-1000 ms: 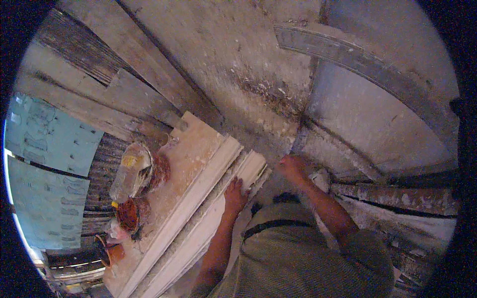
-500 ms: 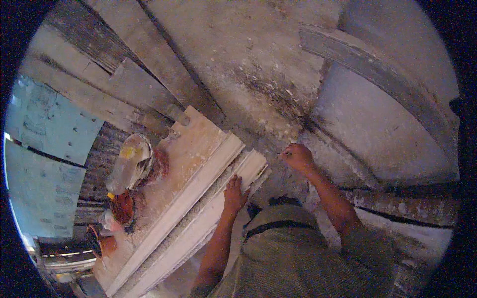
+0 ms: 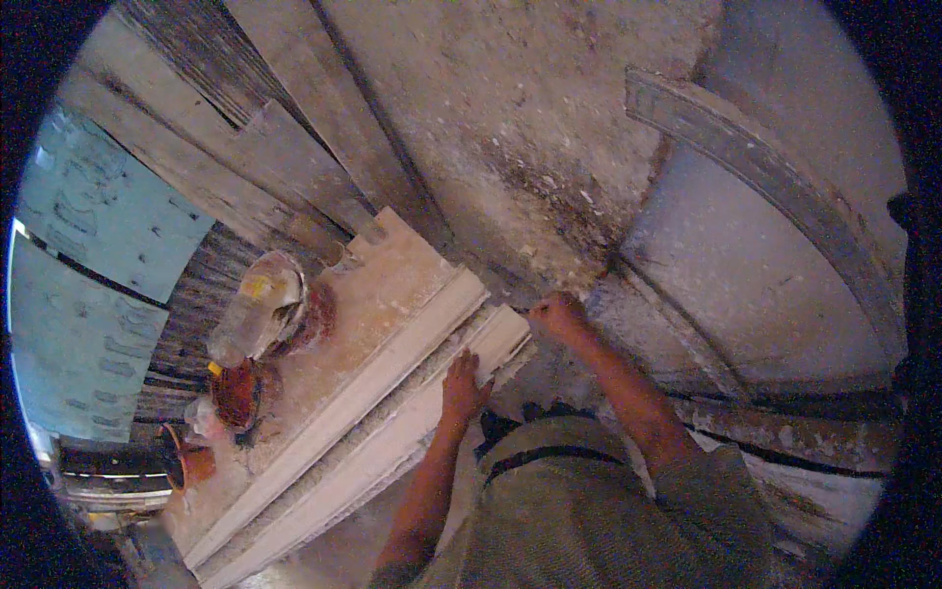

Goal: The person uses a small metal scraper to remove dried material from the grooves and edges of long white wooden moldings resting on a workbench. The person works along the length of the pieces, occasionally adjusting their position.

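left hand (image 3: 461, 381) on moulding strip (image 3: 392, 442) | right hand (image 3: 555, 316) beyond its end | bottle (image 3: 253, 306) left on board (image 3: 392, 294)

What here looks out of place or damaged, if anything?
The concrete surface is dark, crumbled and pitted just above the right hand. A clear plastic bottle lies tipped on the dusty white plank. The left hand rests flat on the white moulding.

Your view is dim and warm-tinted, brightest on the pale plaster moulding (image 3: 373, 393) and blue sheeting (image 3: 88, 255) at left. Fisheye bending curves the edges, black corners vignette, and fine detail stays soft and grainy.
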Motion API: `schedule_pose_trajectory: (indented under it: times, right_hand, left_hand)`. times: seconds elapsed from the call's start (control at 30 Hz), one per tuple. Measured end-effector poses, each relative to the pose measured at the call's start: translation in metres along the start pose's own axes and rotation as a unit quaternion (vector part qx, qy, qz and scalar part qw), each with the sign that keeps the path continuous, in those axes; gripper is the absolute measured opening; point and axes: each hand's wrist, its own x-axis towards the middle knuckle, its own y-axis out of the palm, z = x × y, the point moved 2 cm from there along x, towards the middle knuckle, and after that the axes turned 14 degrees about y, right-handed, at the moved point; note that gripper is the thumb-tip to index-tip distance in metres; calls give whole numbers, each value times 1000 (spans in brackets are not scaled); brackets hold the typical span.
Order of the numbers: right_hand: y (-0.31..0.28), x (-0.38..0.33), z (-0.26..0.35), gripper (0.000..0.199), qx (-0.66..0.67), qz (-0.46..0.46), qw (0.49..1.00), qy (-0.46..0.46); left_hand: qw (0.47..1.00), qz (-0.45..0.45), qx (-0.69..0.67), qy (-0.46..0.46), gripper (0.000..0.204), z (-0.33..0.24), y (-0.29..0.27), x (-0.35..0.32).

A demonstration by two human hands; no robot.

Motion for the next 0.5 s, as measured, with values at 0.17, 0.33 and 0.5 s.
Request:
schedule_pose_trajectory:
  times: [0.17,0.33,0.5]
  right_hand:
    - [7,11,-11,15,-86,-55,994,46]
    - [7,6,10,16,-56,11,998,33]
    - [-3,5,15,25,-173,50,946,-270]
  left_hand:
    - [1000,-22,-19,-8,72,-4,1,-3]
    - [996,-51,-69,-15,65,-2,-1,-7]
    - [963,-201,-172,-57,46,2,-17,-54]
